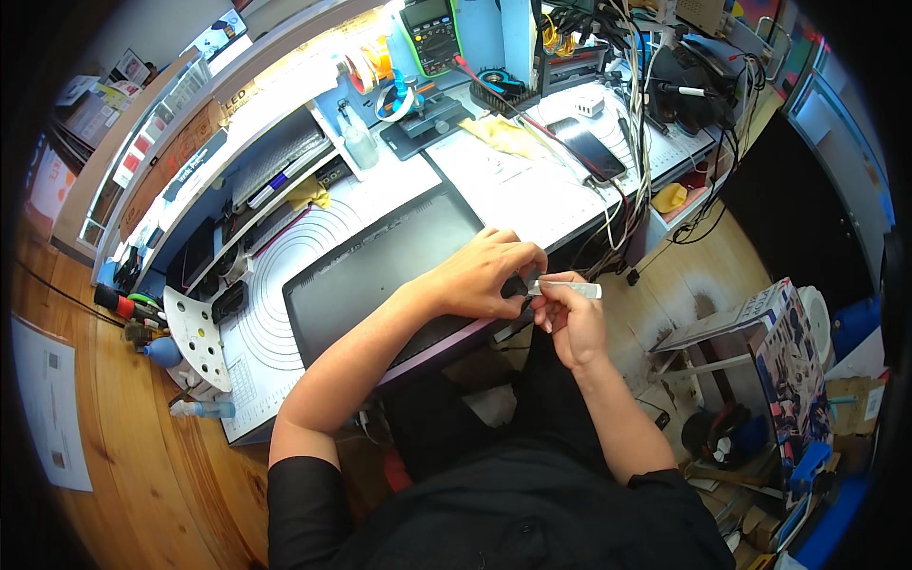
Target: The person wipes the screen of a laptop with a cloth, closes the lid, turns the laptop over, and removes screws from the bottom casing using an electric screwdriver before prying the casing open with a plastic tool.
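A large flat black panel (pixel 399 256) with rows of vent slots along its edges lies on the white work mat; it resembles a laptop's bottom cover. Above its near right corner, my left hand (pixel 484 271) is closed with curled fingers on a small dark piece (pixel 516 285), mostly hidden by the fingers. My right hand (pixel 572 321) pinches a small whitish tube (pixel 579 289), held roughly level. The tube's narrow end points left and meets or nearly meets the dark piece; whether they touch, I cannot tell. Both hands are close together at the bench's front edge.
A phone (pixel 587 149), yellow cloth (pixel 505 136) and multimeter (pixel 430 38) are at the back. Loose cables (pixel 638 114) hang over the bench's right end. A shelf (pixel 256 199) and clear bottle (pixel 356 142) stand left. Boxes and a printed carton (pixel 790 380) crowd the right floor.
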`<state>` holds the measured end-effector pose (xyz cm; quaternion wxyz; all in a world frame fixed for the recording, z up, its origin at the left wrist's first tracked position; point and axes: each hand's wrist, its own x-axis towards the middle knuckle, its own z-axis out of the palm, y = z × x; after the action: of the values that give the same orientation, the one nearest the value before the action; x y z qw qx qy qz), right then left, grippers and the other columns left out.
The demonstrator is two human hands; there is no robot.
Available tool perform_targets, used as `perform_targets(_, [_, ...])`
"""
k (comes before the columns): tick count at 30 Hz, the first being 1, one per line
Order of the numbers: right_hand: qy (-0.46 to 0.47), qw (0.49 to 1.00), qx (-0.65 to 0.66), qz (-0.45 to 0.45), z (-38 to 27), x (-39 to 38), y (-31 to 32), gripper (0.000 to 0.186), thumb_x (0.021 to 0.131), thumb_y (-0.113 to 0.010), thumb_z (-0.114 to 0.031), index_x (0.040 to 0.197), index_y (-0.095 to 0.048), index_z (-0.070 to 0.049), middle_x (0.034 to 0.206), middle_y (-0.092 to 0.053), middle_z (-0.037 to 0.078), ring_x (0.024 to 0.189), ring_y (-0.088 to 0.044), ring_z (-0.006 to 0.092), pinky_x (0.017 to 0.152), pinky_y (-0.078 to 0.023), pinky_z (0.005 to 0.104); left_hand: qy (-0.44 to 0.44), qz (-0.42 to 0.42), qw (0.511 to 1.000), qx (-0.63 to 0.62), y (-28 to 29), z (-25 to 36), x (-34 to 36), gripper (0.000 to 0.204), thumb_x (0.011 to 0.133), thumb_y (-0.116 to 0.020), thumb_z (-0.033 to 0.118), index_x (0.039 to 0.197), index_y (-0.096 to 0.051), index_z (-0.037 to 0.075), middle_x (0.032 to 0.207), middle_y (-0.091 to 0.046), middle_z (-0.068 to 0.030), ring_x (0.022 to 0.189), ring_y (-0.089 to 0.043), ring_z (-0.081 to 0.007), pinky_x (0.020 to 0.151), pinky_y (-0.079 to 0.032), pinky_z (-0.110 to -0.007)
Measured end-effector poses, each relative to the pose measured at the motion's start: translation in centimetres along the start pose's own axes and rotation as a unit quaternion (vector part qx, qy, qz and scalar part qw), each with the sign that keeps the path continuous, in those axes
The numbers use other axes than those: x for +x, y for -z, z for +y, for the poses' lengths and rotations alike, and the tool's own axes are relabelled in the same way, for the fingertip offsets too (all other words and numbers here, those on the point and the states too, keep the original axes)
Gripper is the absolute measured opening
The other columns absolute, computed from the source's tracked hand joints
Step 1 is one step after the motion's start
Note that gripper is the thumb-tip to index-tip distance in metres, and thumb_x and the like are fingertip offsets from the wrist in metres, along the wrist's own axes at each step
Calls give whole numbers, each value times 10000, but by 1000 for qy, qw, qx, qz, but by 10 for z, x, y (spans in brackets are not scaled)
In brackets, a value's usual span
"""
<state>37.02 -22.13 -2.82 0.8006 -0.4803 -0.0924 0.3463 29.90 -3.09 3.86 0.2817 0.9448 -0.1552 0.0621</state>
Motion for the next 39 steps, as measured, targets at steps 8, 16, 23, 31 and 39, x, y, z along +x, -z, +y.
perform_targets(8, [-170,962,215,-21,14,11,19,110,922,-608,-26,1031,-607,-17,776,-684,119,592,-631,181,530,-447,281,0,28,998,-58,-9,-6,0,451,691,-720,128,1127,-615,92,958,-617,-30,988,-563,-237,944,-428,-379])
perform_targets(16, [-80,986,147,-6,18,-1,10,154,942,-619,-45,1089,-615,5,815,-697,135,609,-643,192,536,-459,275,22,2,995,-92,-9,-1,5,427,700,-696,151,1112,-597,96,915,-597,-35,970,-564,-244,935,-423,-387])
perform_targets(23, [-38,988,150,-13,18,-12,5,209,956,-605,-52,1148,-615,30,840,-693,136,670,-644,172,562,-457,272,21,-9,996,-81,-17,-10,10,372,780,-548,233,1117,-578,77,919,-573,-74,977,-532,-277,939,-416,-400])
perform_targets(31, [153,956,-239,-75,1,-58,-17,210,898,-699,30,1103,-738,3,908,-701,62,751,-653,144,652,-515,263,29,-48,993,-99,-10,-12,10,321,899,-427,294,1036,-612,69,995,-607,-118,1019,-522,-285,980,-388,-418])
perform_targets(39, [326,838,-412,-146,5,-48,-25,243,827,-759,20,1069,-746,-7,993,-714,117,867,-704,228,806,-550,307,-78,-46,992,-83,-15,-24,11,366,971,-359,274,872,-634,54,943,-654,-85,988,-527,-266,983,-372,-401])
